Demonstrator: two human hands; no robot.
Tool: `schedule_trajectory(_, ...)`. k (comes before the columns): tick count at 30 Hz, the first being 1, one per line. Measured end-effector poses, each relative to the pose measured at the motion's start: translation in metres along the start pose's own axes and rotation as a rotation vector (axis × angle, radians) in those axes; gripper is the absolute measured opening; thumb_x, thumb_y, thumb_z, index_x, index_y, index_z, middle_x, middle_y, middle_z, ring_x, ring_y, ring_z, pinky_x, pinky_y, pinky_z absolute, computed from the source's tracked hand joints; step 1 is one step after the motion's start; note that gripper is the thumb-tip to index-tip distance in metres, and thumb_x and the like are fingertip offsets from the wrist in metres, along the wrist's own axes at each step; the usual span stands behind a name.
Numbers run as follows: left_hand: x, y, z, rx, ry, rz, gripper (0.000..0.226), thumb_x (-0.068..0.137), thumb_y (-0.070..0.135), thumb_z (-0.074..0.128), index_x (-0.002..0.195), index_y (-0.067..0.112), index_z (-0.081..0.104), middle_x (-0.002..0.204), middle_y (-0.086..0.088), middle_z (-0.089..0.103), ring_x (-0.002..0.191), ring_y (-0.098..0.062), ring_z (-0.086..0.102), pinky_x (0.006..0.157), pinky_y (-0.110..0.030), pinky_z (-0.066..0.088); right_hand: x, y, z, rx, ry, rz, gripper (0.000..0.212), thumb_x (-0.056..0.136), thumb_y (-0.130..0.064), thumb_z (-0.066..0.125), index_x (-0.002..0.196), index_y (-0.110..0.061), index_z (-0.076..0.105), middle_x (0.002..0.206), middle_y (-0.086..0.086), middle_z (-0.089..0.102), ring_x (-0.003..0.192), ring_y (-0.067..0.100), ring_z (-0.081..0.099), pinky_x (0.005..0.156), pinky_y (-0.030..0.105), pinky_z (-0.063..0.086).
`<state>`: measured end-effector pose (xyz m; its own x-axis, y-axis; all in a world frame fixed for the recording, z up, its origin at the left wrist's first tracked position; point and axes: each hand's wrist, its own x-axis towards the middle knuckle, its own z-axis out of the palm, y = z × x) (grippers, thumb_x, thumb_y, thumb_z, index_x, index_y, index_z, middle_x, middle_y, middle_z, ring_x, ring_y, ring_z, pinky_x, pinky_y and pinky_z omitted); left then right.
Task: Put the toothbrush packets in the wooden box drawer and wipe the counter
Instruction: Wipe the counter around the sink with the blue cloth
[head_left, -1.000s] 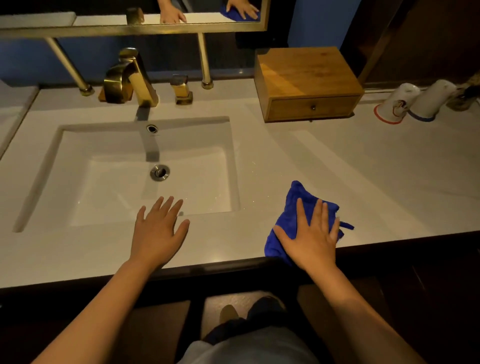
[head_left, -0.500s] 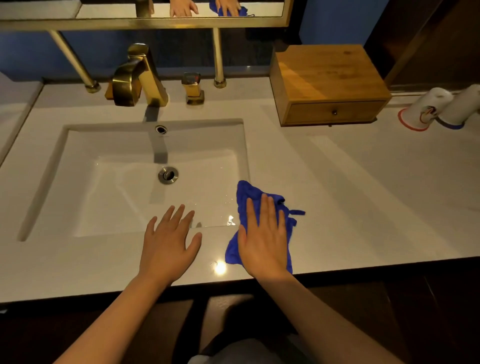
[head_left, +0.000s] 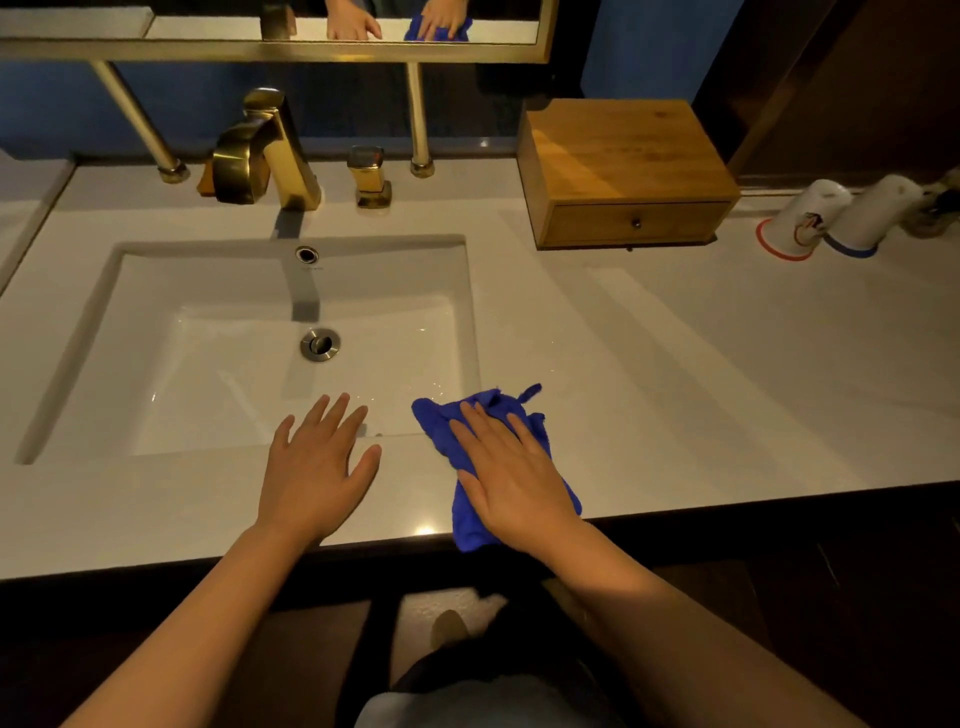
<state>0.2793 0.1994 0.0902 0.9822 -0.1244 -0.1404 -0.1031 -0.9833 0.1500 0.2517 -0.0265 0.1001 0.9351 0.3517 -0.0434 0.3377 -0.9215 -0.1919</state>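
My right hand (head_left: 511, 478) lies flat, fingers spread, on a crumpled blue cloth (head_left: 480, 410) at the front of the white counter (head_left: 701, 389), by the sink's front right corner. One end of the cloth hangs over the counter's front edge. My left hand (head_left: 317, 467) rests flat and open on the counter rim in front of the sink (head_left: 270, 353), holding nothing. The wooden box (head_left: 618, 150) stands at the back right with its drawer (head_left: 636, 223) shut. No toothbrush packets are in view.
A gold faucet (head_left: 265, 150) and its handle (head_left: 369, 176) stand behind the sink. Two white cups (head_left: 800, 218) lie on their sides at the far right. A mirror (head_left: 291, 26) with a gold frame hangs above, on two gold posts.
My right hand has slid the blue cloth leftwards along the front of the counter, from right of the sink to its front right corner. My left hand has stayed in place.
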Motion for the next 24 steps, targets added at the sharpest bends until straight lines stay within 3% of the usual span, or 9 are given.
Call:
schedule_trajectory(3, -0.002, 0.001, 0.001, -0.013, 0.015, 0.006, 0.072, 0.083, 0.059, 0.012, 0.142, 0.026, 0.034, 0.156, 0.001, 0.026, 0.146, -0.018, 0.016, 0.116, -0.045, 0.01, -0.037, 0.021, 0.004, -0.068, 0.061, 0.095, 0.055, 0.089, -0.036, 0.033, 0.137, -0.012, 0.04, 0.146, 0.008, 0.041, 0.134, 0.023, 0.04, 0.112, 0.039, 0.018)
schedule_trajectory(8, 0.002, 0.017, -0.004, -0.069, -0.045, -0.094, 0.072, 0.081, 0.052, 0.013, 0.147, 0.024, 0.022, 0.159, -0.001, 0.012, 0.147, -0.017, 0.003, 0.116, -0.049, -0.003, -0.053, 0.048, 0.006, -0.115, 0.19, 0.687, 0.063, 0.088, -0.04, 0.024, 0.139, -0.004, 0.035, 0.146, 0.021, 0.037, 0.136, 0.033, 0.035, 0.111, 0.047, 0.021)
schedule_trajectory(11, 0.006, 0.045, 0.0, -0.139, -0.013, -0.155, 0.065, 0.086, 0.045, 0.015, 0.148, 0.023, 0.018, 0.159, -0.001, 0.011, 0.147, -0.015, 0.003, 0.115, -0.05, -0.008, -0.035, 0.057, 0.004, -0.029, 0.178, 0.87, 0.067, 0.088, -0.045, 0.019, 0.144, -0.008, 0.024, 0.151, 0.023, 0.025, 0.14, 0.036, 0.022, 0.112, 0.054, 0.018)
schedule_trajectory(17, 0.011, 0.058, 0.009, -0.073, 0.062, -0.244, 0.059, 0.094, 0.047, 0.016, 0.147, 0.021, 0.022, 0.158, -0.001, 0.016, 0.147, -0.017, 0.009, 0.116, -0.05, -0.002, -0.003, 0.085, -0.002, -0.029, 0.178, 0.814, 0.067, 0.085, -0.05, 0.019, 0.146, -0.022, 0.017, 0.153, 0.022, 0.021, 0.141, 0.038, 0.017, 0.111, 0.058, 0.013)
schedule_trajectory(24, 0.013, 0.061, 0.008, -0.044, 0.052, -0.281, 0.066, 0.088, 0.051, 0.009, 0.145, 0.024, 0.029, 0.157, -0.001, 0.022, 0.146, -0.018, 0.015, 0.116, -0.048, 0.001, 0.049, 0.084, -0.004, -0.085, 0.121, 0.482, 0.057, 0.092, -0.04, 0.03, 0.144, -0.018, 0.025, 0.151, 0.016, 0.029, 0.14, 0.034, 0.024, 0.112, 0.053, 0.021)
